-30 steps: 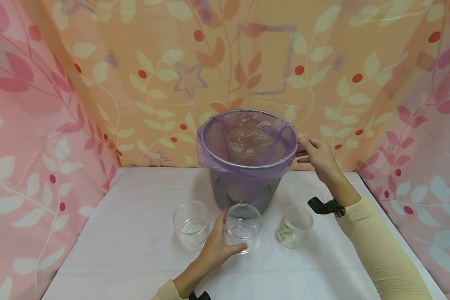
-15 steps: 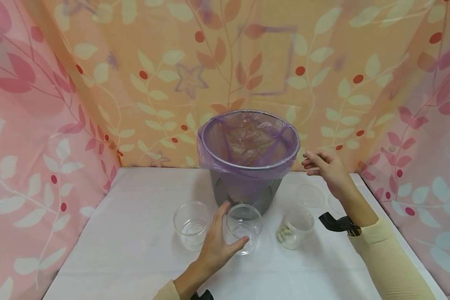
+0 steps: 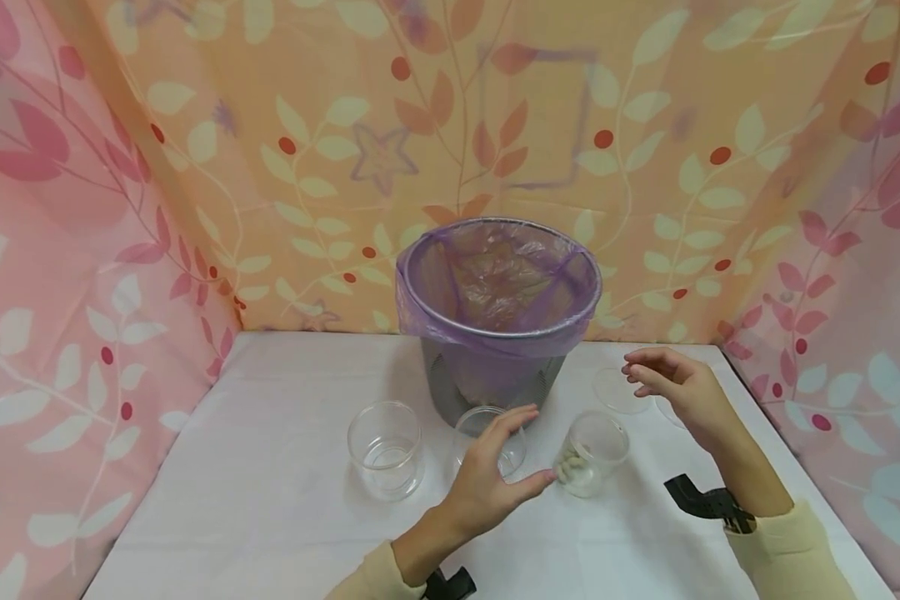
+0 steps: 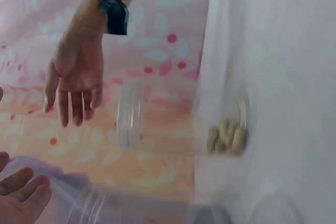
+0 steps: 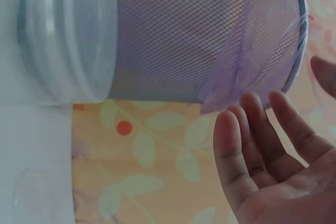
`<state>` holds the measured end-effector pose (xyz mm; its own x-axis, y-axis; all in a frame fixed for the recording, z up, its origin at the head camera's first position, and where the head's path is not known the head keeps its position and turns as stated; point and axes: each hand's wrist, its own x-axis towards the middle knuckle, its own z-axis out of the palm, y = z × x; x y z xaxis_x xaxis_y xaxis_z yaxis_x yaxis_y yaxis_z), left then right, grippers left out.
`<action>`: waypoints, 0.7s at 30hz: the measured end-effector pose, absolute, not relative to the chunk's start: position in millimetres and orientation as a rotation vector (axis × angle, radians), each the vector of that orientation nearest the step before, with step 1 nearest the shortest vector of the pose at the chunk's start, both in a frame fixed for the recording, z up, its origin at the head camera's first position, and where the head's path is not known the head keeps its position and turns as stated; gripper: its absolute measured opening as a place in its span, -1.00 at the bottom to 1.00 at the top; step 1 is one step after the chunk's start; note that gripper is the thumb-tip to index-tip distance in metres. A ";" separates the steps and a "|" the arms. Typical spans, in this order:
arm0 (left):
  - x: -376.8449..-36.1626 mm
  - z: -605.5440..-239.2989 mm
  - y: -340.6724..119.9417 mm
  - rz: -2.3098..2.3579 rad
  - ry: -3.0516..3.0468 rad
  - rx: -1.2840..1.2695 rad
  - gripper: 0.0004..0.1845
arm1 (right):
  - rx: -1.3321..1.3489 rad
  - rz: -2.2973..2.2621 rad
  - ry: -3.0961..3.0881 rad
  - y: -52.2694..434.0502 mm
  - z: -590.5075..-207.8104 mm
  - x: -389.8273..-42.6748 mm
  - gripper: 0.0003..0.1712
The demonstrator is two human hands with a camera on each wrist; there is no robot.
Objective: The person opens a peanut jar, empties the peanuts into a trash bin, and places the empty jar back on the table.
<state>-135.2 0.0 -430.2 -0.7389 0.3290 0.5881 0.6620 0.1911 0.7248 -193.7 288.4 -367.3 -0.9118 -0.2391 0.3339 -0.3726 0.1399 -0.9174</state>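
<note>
My left hand (image 3: 489,485) is open in front of the middle clear jar (image 3: 471,433) and hides part of it. Its thumb tip comes right up to a clear jar holding several pale oblong pieces (image 4: 228,137). My right hand (image 3: 686,396) holds nothing; its fingers are loosely bent above two flat clear discs at the table's right rear. In the right wrist view, the fingers (image 5: 228,145) overlap the lower edge of a purple bag. A third clear jar (image 3: 385,450) stands upright to the left.
Behind the jars stands a grey mesh bin (image 3: 450,392) lined with a purple plastic bag (image 3: 495,340) folded over its rim. One clear disc (image 3: 619,392) lies right of the bin. Patterned cloth (image 3: 292,208) hangs around the white table (image 3: 255,467).
My right hand has left the bin's rim and moved right and toward me. My left hand has shifted right, from the middle jar toward the jar with the pale pieces.
</note>
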 end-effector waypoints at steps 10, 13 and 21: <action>-126.0 -443.9 45.5 -1.694 -2.300 -0.993 -0.24 | 0.724 1.772 -2.476 307.3 -398.9 -173.4 -0.52; -125.3 -449.0 54.6 -1.749 -2.358 -0.921 -0.16 | 0.747 1.755 -2.526 311.1 -410.2 -168.9 -0.44; -130.6 -464.9 71.0 -1.830 -2.660 -0.627 0.10 | 0.730 1.839 -2.565 314.1 -445.6 -163.5 -0.30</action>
